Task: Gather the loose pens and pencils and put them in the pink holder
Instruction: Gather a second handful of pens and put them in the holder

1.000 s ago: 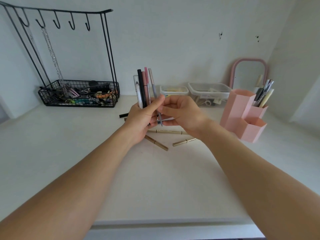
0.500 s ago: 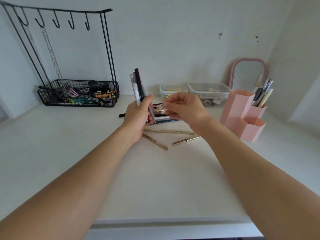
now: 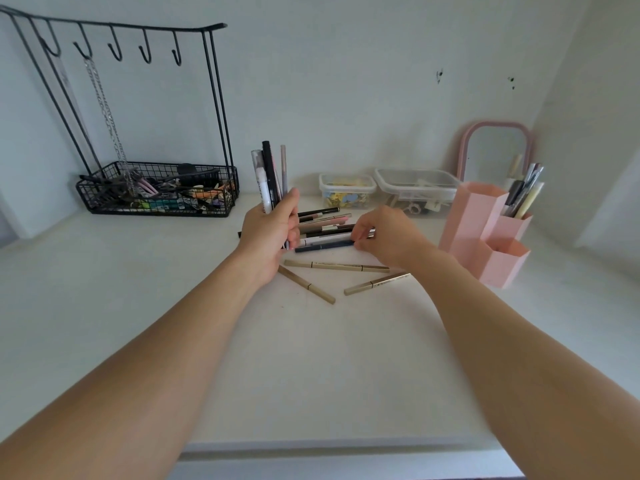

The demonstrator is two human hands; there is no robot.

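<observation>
My left hand (image 3: 270,237) holds an upright bundle of pens (image 3: 269,178), white, black and grey. Right of it, my right hand (image 3: 384,235) is down on a pile of loose pens (image 3: 323,232) on the white desk, fingertips pinching the end of a pen with a silver tip. Three gold pencils (image 3: 341,266) lie in front of the pile. The pink holder (image 3: 478,230), made of hexagonal tubes, stands at the right; its back tube holds several pens (image 3: 523,195).
A black wire rack with hooks and a basket of clips (image 3: 159,192) stands back left. Two clear plastic boxes (image 3: 412,188) sit against the wall behind the pile. A pink-framed mirror (image 3: 495,150) leans behind the holder. The desk's front edge (image 3: 329,445) is near me.
My right hand left the bundle and dropped to the pens lying on the desk. The left hand kept the bundle upright and shifted slightly left.
</observation>
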